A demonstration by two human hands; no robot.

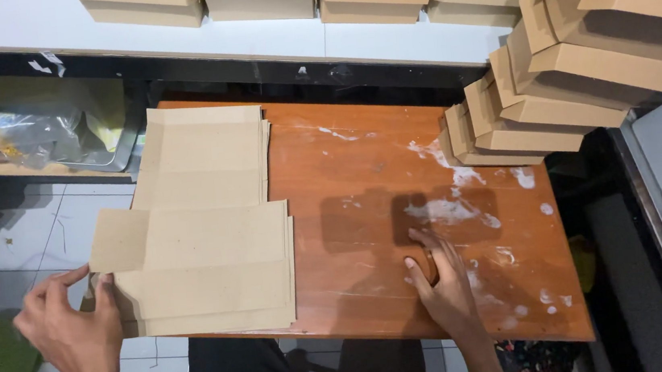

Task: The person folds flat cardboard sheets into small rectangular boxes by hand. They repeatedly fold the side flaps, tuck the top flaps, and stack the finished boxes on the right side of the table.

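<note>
Left hand (pixel 70 328) pinches the corner of the flat cardboard stack (pixel 208 254); lift only one sheet. Right hand (pixel 441 280) lies flat, apparently empty, on the table (pixel 361 167).

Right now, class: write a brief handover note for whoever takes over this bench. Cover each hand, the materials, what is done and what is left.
Left hand: grips the near-left corner of the stack of flat cardboard box blanks.
Right hand: empty, pressed flat on the wooden table.
Done: folded cardboard boxes stacked at the table's far right, with more on the white shelf.
Left: the whole flat stack is unfolded.
</note>
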